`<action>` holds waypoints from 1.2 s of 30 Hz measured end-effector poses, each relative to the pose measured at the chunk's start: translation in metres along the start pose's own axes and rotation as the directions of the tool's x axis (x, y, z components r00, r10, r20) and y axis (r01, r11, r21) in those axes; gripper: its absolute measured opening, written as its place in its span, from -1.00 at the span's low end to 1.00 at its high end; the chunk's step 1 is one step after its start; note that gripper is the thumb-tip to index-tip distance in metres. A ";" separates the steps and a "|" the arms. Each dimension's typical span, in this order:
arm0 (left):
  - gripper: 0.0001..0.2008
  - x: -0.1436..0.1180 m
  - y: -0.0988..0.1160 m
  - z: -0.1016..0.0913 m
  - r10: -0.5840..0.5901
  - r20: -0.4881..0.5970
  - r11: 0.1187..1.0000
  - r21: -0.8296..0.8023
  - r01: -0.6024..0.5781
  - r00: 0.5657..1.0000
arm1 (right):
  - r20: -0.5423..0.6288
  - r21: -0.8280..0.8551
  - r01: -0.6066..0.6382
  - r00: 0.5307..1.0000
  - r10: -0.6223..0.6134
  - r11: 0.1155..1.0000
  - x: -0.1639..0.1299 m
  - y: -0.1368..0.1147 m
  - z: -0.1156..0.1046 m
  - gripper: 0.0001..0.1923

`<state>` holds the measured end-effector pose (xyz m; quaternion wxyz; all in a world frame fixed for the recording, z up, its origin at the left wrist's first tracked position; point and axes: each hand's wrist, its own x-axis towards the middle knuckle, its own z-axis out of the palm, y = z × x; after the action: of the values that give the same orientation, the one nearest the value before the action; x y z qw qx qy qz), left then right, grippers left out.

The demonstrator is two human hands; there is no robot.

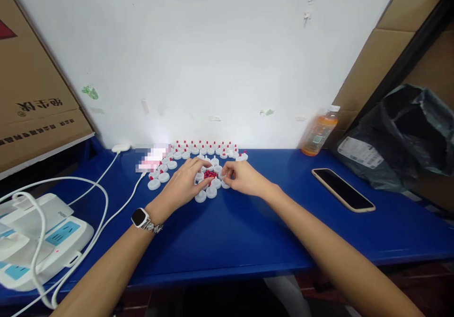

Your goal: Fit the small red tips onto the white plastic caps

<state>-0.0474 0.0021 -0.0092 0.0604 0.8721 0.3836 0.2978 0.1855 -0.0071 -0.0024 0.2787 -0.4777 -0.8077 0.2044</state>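
Red little pegs [210,174] sat in a small heap between both hands, white caps [200,196] ringed around the heap. Left hand [184,184] curled over the heap's left edge, fingertips touching it; right hand [243,177] pinched one cap just right of it, equally near.

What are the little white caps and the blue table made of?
The white caps look like moulded plastic: smooth, matte and all alike, many with red tips. The blue table seems to be painted or laminated board, since its flat surface shows a soft sheen; I cannot tell which.
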 end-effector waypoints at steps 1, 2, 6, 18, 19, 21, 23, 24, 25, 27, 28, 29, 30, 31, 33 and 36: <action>-0.70 0.000 0.000 0.001 -0.001 0.004 1.000 -0.012 0.001 1.000 | -0.029 0.007 -0.011 1.000 0.011 1.000 0.002 -0.001 -0.001 -0.87; -0.70 0.000 0.000 0.002 -0.004 0.006 1.000 -0.025 0.005 1.000 | -0.070 0.009 -0.026 0.997 0.026 1.000 0.005 -0.001 -0.003 -0.86; -0.72 0.000 -0.002 0.004 -0.010 0.013 0.998 -0.059 0.011 1.000 | -0.196 -0.194 -0.100 0.979 0.061 0.976 0.032 0.009 -0.016 -0.87; -0.77 0.000 0.000 0.001 -0.037 0.038 0.992 -0.117 0.041 0.999 | -0.119 -0.692 -0.142 0.990 0.081 0.708 0.082 0.041 -0.006 -0.77; -0.77 0.000 0.000 0.001 -0.042 0.038 0.991 -0.123 0.046 0.998 | -0.126 -0.679 -0.139 0.989 0.071 0.721 0.079 0.042 -0.006 -0.79; -0.76 0.000 0.001 0.001 -0.046 0.036 0.990 -0.130 0.050 0.998 | -0.146 -0.611 -0.134 0.988 0.056 0.780 0.074 0.041 -0.008 -0.83; -0.76 0.000 0.003 0.002 -0.048 0.018 0.990 -0.131 0.050 0.999 | -0.196 -0.429 -0.145 0.978 0.065 0.892 0.069 0.038 -0.008 -0.87; -0.75 0.000 0.004 0.002 -0.052 -0.001 0.990 -0.130 0.051 0.999 | -0.229 -0.290 -0.141 0.971 0.074 0.947 0.066 0.035 -0.006 -0.90; -0.74 0.001 0.005 0.002 -0.058 -0.028 0.990 -0.127 0.054 0.998 | -0.257 -0.131 -0.119 0.963 0.083 0.984 0.063 0.031 -0.004 -0.93; -0.68 0.001 0.008 0.003 -0.062 -0.095 0.992 -0.113 0.051 0.994 | -0.277 0.196 -0.032 0.957 0.087 0.980 0.055 0.019 0.003 -0.93; -0.65 0.001 0.010 0.004 -0.055 -0.123 0.994 -0.099 0.043 0.991 | -0.264 0.339 0.016 0.961 0.079 0.941 0.051 0.012 0.007 -0.88; -0.62 0.001 0.011 0.004 -0.044 -0.141 0.996 -0.081 0.033 0.989 | -0.242 0.456 0.052 0.968 0.068 0.888 0.046 0.005 0.011 -0.82; -0.61 0.001 0.012 0.005 -0.032 -0.148 0.998 -0.062 0.023 0.988 | -0.220 0.544 0.073 0.974 0.059 0.836 0.041 -0.002 0.015 -0.75; -0.63 0.001 0.013 0.005 -0.022 -0.144 0.999 -0.046 0.015 0.989 | -0.211 0.595 0.083 0.976 0.055 0.799 0.036 -0.009 0.018 -0.70; -0.68 0.001 0.015 0.004 -0.007 -0.114 1.000 -0.019 0.005 0.993 | -0.246 0.572 0.102 0.968 0.052 0.814 0.026 -0.019 0.023 -0.64; -0.69 0.001 0.015 0.001 0.035 -0.078 0.999 0.040 -0.032 0.996 | -0.327 0.367 0.131 0.945 -0.004 0.921 0.017 -0.026 0.026 -0.61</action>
<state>-0.0371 -0.0074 -0.0046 0.0234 0.8671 0.3765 0.3254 0.1454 -0.0060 -0.0025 0.5007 -0.4119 -0.7123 0.2686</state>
